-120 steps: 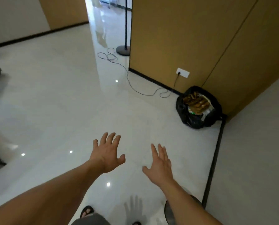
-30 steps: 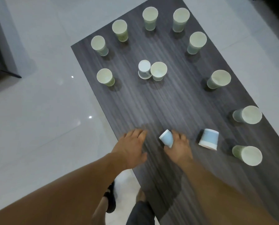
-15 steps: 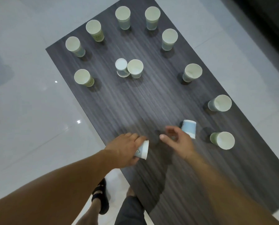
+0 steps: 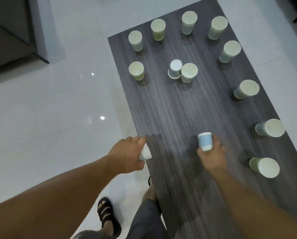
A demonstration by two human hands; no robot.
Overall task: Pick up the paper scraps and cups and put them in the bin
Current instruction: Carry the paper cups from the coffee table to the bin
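Left hand [image 4: 127, 155] grips a white cup [image 4: 145, 153]; right hand [image 4: 211, 152] grips a blue cup [image 4: 204, 141].

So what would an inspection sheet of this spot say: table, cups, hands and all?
Surface: dark wood-grain table.
Job's things: ten upright cups spread over it; an upside-down middle blue cup beside one of them; no paper scraps seen; bin not in view.
Clutter: nothing seen.
Grips: left hand holds a pale cup at the table's near edge; right hand holds an upside-down near blue cup.
Cables: nothing seen.
Surroundings: glossy white floor, dark furniture upper left, a sandal below.
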